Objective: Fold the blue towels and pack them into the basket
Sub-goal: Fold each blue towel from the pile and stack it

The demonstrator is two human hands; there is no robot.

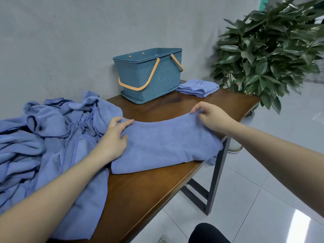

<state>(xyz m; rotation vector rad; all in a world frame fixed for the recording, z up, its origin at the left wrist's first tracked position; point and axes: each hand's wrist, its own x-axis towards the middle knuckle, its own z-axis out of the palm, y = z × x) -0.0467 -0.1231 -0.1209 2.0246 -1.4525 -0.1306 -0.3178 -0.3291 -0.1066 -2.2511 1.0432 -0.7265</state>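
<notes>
Towel (164, 146) lies flat in middle of frame, folding step under way. Left hand (114, 139) pinches its far left corner, right hand (210, 116) pinches far right corner. Next: fold again, then carry to basket (149, 74) at top middle.

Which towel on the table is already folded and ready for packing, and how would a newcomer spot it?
Start at the blue woven-pattern plastic basket with orange handles, standing at the far end of the brown wooden table. Just to its right, near the leafy green plant, lies the small, neatly folded blue towel. Unlike the crumpled blue towel heap, it is compact, squared and untouched.
</notes>
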